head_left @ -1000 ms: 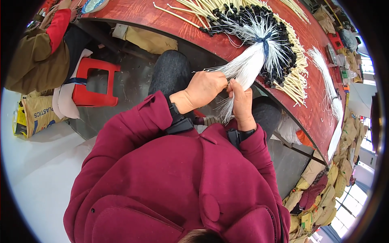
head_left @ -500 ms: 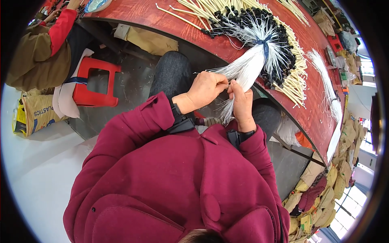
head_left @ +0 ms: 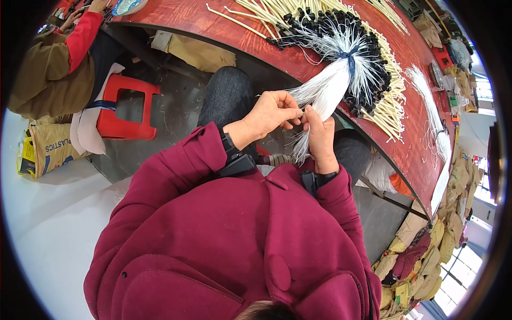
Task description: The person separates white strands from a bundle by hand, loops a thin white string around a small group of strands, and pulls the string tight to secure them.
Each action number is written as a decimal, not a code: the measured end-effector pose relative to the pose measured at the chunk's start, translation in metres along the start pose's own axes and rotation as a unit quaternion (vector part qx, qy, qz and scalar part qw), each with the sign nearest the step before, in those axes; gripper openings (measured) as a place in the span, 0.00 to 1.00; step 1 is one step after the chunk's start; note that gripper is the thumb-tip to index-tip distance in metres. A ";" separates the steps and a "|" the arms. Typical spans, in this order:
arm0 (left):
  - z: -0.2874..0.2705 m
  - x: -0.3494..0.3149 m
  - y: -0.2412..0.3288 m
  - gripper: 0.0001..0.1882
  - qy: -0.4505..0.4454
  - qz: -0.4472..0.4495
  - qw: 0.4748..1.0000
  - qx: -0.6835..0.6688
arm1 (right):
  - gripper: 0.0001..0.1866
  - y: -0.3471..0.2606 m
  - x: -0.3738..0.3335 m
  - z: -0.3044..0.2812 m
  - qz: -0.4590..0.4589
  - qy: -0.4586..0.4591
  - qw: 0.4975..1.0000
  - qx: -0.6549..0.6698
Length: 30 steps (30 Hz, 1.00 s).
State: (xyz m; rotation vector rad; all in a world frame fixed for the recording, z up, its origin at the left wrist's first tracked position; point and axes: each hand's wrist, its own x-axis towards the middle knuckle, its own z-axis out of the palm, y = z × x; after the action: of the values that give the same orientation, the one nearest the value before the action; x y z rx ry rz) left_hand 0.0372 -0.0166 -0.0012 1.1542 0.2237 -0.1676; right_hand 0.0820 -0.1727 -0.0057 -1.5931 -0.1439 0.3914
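A thick bundle of white strands (head_left: 329, 90) hangs over the near table edge, tied with a dark blue band (head_left: 349, 55). Its loose ends drop between and below my hands. My left hand (head_left: 269, 118) is closed in a pinch, thumb and forefinger meeting my right fingertips beside the strands. Curled against the bundle, my right hand (head_left: 321, 140) also pinches. Something tiny and dark shows between the fingertips, too small to name. Beyond the band the strands fan out to many black end pieces (head_left: 372, 77) on cream-coloured thin sticks (head_left: 392, 114).
The red-brown table (head_left: 213, 29) curves across the top. Another white bundle (head_left: 441, 144) lies at its right side. On the left, a person in a brown and red top (head_left: 53, 74) sits near a red stool (head_left: 151, 114). Stacked sacks (head_left: 421, 266) stand at the right.
My left hand has turned and its back has lifted, with the fingers bent more toward the right fingertips. The right hand has barely shifted; the bundle stays in place.
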 end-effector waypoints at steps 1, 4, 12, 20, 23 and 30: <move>-0.002 0.000 -0.001 0.05 0.006 -0.012 1.000 -0.023 | 0.13 -0.001 0.000 0.000 -0.002 -0.004 1.000 -0.004; -0.004 -0.001 -0.002 0.06 0.018 -0.037 0.997 -0.064 | 0.13 -0.001 0.000 -0.002 -0.003 -0.007 1.000 -0.011; -0.006 -0.011 0.006 0.08 0.031 -0.100 0.987 -0.122 | 0.13 0.001 0.002 -0.008 0.004 -0.012 1.000 -0.020; -0.003 -0.007 0.005 0.11 -0.010 -0.066 0.995 0.073 | 0.14 0.000 0.003 -0.007 0.006 -0.013 1.000 -0.002; -0.010 -0.004 -0.001 0.10 -0.011 -0.083 0.994 0.065 | 0.14 -0.002 0.002 -0.008 0.009 -0.016 1.000 -0.010; -0.011 -0.010 0.009 0.10 0.001 -0.188 0.977 -0.100 | 0.11 0.000 0.004 -0.011 0.021 -0.018 1.000 -0.013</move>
State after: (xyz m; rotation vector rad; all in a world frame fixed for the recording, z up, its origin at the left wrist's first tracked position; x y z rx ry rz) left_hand 0.0289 -0.0025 0.0051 0.9035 0.4507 -0.4663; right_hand 0.0892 -0.1823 -0.0056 -1.6176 -0.1443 0.4515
